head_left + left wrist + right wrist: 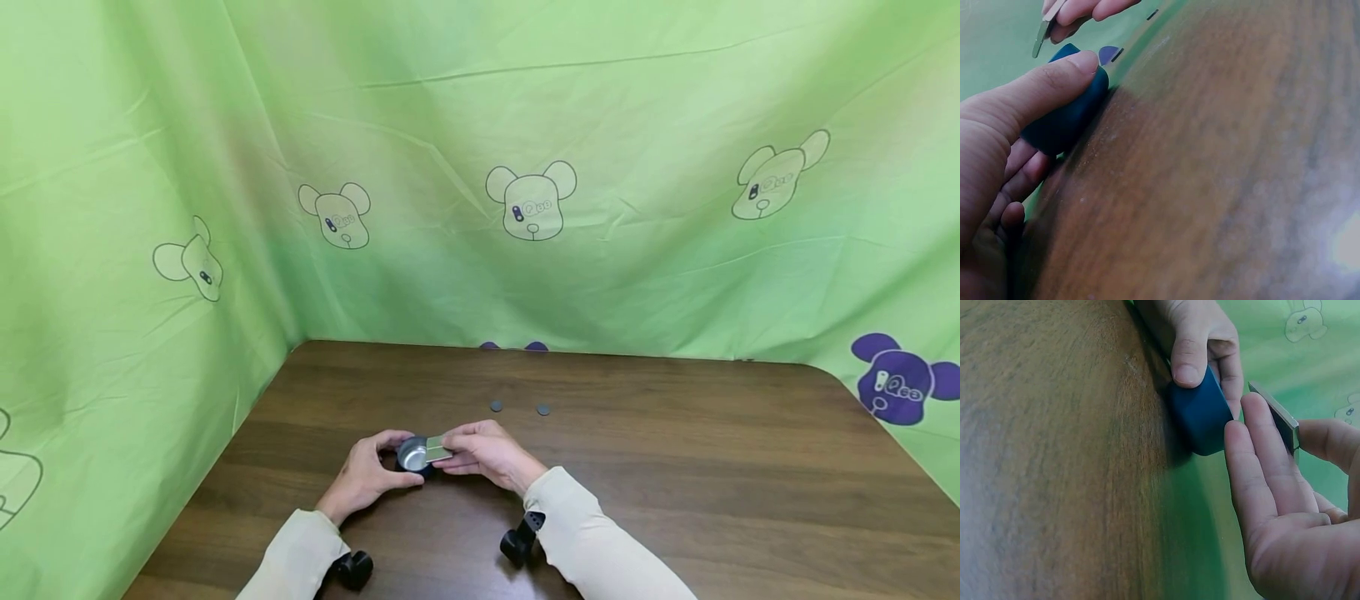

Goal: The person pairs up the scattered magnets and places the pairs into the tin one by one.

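Observation:
A small dark blue cup (411,457) with a shiny metal inside stands on the table, its opening up. My left hand (363,477) grips it from the left, thumb on the near side and fingers round the far side. In the left wrist view the thumb presses the blue wall (1063,128). Between thumb and fingers my right hand (491,454) pinches a thin, flat rectangular piece (437,448), greenish-silver with a line across it. That piece overlaps the cup's right rim in the head view. From the right wrist, the piece (1275,415) appears tilted above the cup (1200,419).
Two small dark discs (497,407) lie on the brown wooden table (675,467) beyond my right hand. Green cloth (450,283) with printed bear heads hangs along the table's back and left edges. Black wrist cameras (517,546) sit under both sleeves.

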### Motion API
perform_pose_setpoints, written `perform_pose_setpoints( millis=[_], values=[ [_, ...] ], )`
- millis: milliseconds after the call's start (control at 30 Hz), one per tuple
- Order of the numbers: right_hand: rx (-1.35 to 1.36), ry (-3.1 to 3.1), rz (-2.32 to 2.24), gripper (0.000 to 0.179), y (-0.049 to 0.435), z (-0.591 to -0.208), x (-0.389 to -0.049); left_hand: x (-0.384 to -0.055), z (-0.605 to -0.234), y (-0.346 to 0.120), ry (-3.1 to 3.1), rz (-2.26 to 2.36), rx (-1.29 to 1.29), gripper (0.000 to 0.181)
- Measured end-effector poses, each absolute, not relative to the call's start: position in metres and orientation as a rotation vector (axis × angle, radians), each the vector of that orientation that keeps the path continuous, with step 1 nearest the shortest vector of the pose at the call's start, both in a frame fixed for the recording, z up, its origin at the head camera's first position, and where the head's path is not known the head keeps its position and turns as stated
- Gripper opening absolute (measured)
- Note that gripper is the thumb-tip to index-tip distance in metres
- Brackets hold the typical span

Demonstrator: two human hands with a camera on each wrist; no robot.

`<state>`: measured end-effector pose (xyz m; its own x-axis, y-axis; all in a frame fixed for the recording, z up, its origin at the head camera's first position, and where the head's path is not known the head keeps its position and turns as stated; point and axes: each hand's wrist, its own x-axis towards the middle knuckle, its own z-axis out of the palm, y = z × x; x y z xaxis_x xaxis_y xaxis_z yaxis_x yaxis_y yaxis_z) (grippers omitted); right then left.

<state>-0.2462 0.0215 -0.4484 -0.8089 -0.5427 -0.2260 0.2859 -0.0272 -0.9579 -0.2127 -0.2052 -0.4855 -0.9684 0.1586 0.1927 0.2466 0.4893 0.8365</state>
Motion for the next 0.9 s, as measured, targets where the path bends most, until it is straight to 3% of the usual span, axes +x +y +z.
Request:
perform_pose_setpoints(
  millis=[900],
  values=[
    [-0.29,1.673,-1.897,0.034,0.0144,-0.4513,-0.2461,-0.2124,-0.4865,-0.2051,-2.628,-1.49,-0.353,0.059]
  ],
)
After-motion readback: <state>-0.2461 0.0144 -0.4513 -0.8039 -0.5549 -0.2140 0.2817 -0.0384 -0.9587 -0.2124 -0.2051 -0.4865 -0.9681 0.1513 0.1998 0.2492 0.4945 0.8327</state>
